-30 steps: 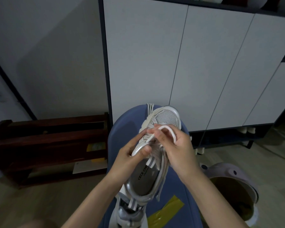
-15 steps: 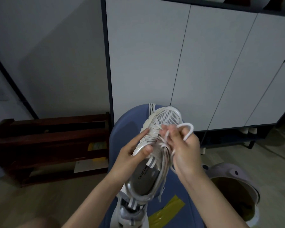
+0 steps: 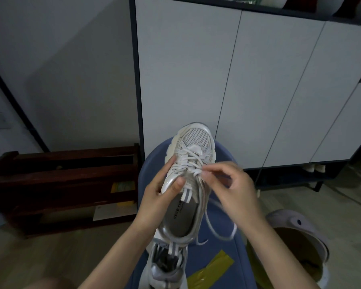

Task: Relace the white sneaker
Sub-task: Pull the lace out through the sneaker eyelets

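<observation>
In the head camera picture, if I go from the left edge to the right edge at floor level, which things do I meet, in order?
Dark wooden rack → left hand → white sneaker → right hand → lidded bin.

The sneaker [image 3: 191, 163] is white with a mesh-dotted toe panel, silvery-grey trim, white laces [image 3: 193, 161] and a grey insole printed in black letters. It lies over a blue seat [image 3: 217, 259] bearing a strip of olive-yellow tape [image 3: 212, 268]. Beside stand a dark reddish-brown wooden rack [image 3: 67, 184], pale grey cabinet doors [image 3: 258, 90] and a lilac bin [image 3: 300, 232].

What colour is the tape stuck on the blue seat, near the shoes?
The tape is dull yellow. It shows in the head view, at the bottom, right of the lower shoe.
</observation>
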